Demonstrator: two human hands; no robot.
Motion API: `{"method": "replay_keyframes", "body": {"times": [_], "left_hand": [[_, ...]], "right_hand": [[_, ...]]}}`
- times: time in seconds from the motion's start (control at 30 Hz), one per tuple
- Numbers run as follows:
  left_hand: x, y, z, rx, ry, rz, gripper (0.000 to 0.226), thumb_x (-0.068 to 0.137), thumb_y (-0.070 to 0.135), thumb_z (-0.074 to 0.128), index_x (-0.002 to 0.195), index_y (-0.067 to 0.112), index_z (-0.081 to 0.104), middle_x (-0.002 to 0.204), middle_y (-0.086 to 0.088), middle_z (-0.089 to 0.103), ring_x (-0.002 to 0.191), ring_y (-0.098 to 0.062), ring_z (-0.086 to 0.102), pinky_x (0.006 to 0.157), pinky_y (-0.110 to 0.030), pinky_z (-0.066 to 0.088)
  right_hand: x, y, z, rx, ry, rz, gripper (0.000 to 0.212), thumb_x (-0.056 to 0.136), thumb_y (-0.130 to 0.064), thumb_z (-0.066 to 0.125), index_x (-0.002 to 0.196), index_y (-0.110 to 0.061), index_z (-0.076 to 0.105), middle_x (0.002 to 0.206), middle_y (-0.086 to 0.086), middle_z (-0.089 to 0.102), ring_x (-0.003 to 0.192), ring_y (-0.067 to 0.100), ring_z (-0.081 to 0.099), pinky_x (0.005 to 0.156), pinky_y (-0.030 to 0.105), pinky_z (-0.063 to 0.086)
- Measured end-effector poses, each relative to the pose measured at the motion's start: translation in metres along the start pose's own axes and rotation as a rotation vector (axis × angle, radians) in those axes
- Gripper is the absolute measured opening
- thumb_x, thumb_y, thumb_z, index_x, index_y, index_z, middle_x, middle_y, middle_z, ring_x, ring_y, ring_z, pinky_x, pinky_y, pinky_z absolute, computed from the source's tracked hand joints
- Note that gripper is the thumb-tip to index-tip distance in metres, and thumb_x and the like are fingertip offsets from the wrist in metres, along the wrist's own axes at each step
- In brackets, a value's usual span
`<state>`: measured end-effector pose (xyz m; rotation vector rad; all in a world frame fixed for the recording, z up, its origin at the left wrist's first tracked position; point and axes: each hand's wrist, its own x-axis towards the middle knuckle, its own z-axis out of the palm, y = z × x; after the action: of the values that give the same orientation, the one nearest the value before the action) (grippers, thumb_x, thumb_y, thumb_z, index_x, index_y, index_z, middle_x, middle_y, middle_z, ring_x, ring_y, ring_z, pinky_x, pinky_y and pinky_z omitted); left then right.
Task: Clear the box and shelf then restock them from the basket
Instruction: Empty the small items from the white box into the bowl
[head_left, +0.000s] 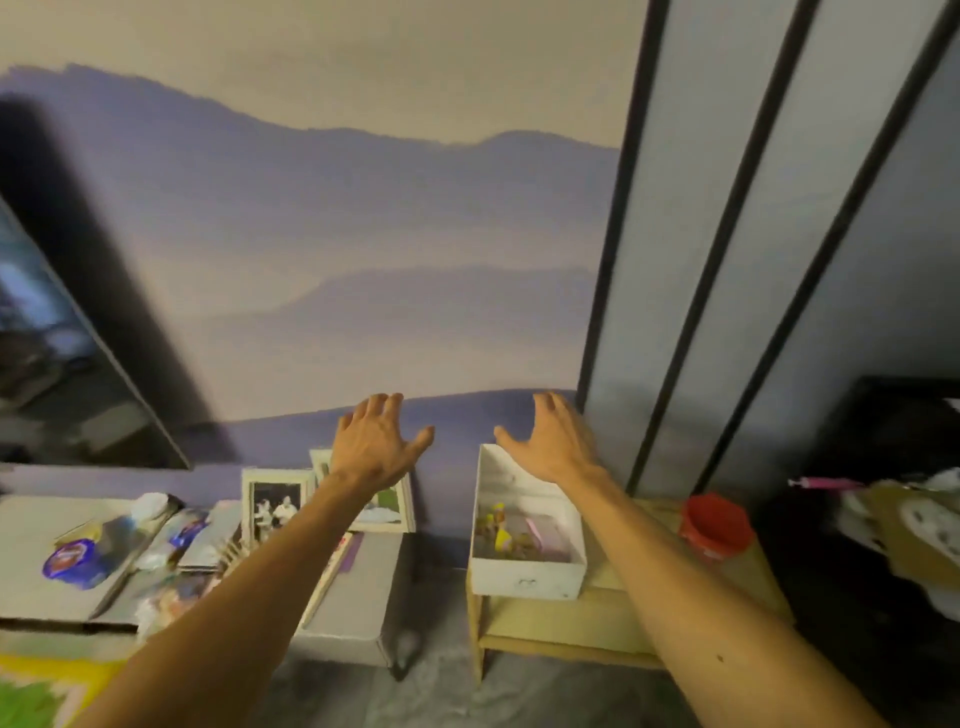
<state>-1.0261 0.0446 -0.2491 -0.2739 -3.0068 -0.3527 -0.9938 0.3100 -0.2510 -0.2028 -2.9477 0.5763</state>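
Box: a white, open-topped box (524, 579) stands on top of a low, pale wooden shelf (545, 623), at its left end, close to the wall.
Inside the box: small items lie on the bottom, some yellow and one pink; they are too blurred to name.
Right hand: the right hand (550, 441) is raised above the far edge of the box, palm down, fingers spread wide and thumb out. It holds nothing. Whether it touches the box cannot be told.
Left hand: the left hand (376, 441) is raised level with the right, well to the left of the box. Its fingers are also spread, and it holds nothing.
Red tub: a red tub (716, 525) sits on the shelf to the right of the box, apart from it.
Grey cabinet: a grey cabinet (358, 587) stands left of the shelf, with a strip of floor between them.
Photo frames: two framed photos (275, 506) lean against the wall on the cabinet; the left forearm crosses in front of them.
Far left: a blue-lidded tub (75, 564) lies among blurred packets.
Wall: a wall (363, 234) painted with hazy purple mountains fills the background.
Right side: tall pale panels (727, 260) with dark frames stand beside the shelf.
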Motion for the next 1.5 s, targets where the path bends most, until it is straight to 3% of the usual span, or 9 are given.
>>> {"method": "replay_keyframes", "body": {"times": [0.27,0.5,0.63,0.77,0.9,0.97,1.07,1.2,1.5], "left_hand": [[0.083,0.05,0.118,-0.06,-0.216,0.099,0.095,0.09,0.086,0.027,0.158,0.021,0.037,0.163,-0.008,0.042,0.146,-0.033,0.043,0.119,-0.053,0.035],[0.086,0.062,0.243,-0.13,-0.534,0.007,0.085,0.089,0.081,0.039,0.15,0.022,0.042,0.151,-0.007,0.049,0.136,-0.034,0.05,0.107,-0.052,0.049],[0.082,0.063,0.294,-0.172,-0.639,-0.002,0.077,0.091,0.074,0.045,0.148,0.023,0.044,0.152,-0.009,0.047,0.138,-0.034,0.048,0.107,-0.052,0.049],[0.087,0.061,0.346,-0.117,-0.681,0.175,0.074,0.093,0.07,0.055,0.152,0.031,0.037,0.159,-0.003,0.037,0.147,-0.033,0.041,0.111,-0.052,0.049],[0.087,0.058,0.382,0.17,-0.773,0.385,0.096,0.078,0.061,0.077,0.156,0.031,0.031,0.167,-0.009,0.026,0.152,-0.04,0.03,0.117,-0.056,0.039],[0.083,0.06,0.388,0.304,-0.781,0.398,0.104,0.075,0.06,0.083,0.159,0.031,0.029,0.168,-0.014,0.023,0.152,-0.043,0.027,0.116,-0.058,0.036],[0.083,0.065,0.394,0.417,-0.772,0.399,0.082,0.083,0.054,0.08,0.153,0.032,0.044,0.159,-0.015,0.038,0.147,-0.044,0.033,0.114,-0.055,0.036],[0.085,0.076,0.382,0.434,-0.696,0.371,0.045,0.101,0.043,0.06,0.142,0.025,0.057,0.146,-0.012,0.05,0.139,-0.04,0.042,0.109,-0.052,0.042],[0.104,0.087,0.273,0.212,-0.356,0.275,0.044,0.101,0.047,0.053,0.143,0.032,0.055,0.137,-0.004,0.058,0.129,-0.029,0.051,0.105,-0.048,0.046]], "right_hand": [[0.029,0.069,0.071,0.012,-0.11,0.299,0.092,0.094,-0.076,0.052,0.161,-0.015,0.034,0.164,0.011,0.04,0.148,0.036,0.044,0.117,0.05,0.043],[0.037,0.106,0.184,0.054,-0.311,0.444,0.099,0.093,-0.079,0.048,0.164,-0.013,0.029,0.169,0.012,0.033,0.153,0.033,0.035,0.122,0.047,0.036],[0.045,0.127,0.238,0.076,-0.418,0.447,0.084,0.096,-0.067,0.051,0.159,-0.012,0.037,0.163,0.01,0.04,0.147,0.032,0.042,0.117,0.046,0.041],[0.05,0.154,0.285,0.034,-0.523,0.405,0.064,0.097,-0.052,0.05,0.146,-0.012,0.046,0.147,0.013,0.05,0.134,0.035,0.051,0.109,0.047,0.048],[0.05,0.192,0.342,-0.011,-0.61,0.367,0.052,0.088,-0.052,0.048,0.131,-0.023,0.053,0.138,0.008,0.053,0.135,0.032,0.052,0.11,0.045,0.048],[0.049,0.197,0.349,-0.008,-0.621,0.344,0.048,0.092,-0.048,0.064,0.134,-0.028,0.052,0.152,0.009,0.048,0.144,0.032,0.046,0.114,0.045,0.047],[0.048,0.192,0.341,0.011,-0.568,0.306,0.046,0.096,-0.032,0.073,0.136,-0.029,0.051,0.163,0.009,0.04,0.146,0.032,0.048,0.108,0.041,0.052],[0.046,0.186,0.325,0.068,-0.493,0.291,0.039,0.101,-0.027,0.068,0.139,-0.023,0.057,0.135,0.006,0.067,0.126,0.024,0.065,0.098,0.034,0.056],[0.082,0.152,0.217,0.283,-0.213,0.268,0.04,0.107,-0.036,0.056,0.143,-0.02,0.056,0.104,0.006,0.075,0.091,0.025,0.075,0.081,0.038,0.063]]}}
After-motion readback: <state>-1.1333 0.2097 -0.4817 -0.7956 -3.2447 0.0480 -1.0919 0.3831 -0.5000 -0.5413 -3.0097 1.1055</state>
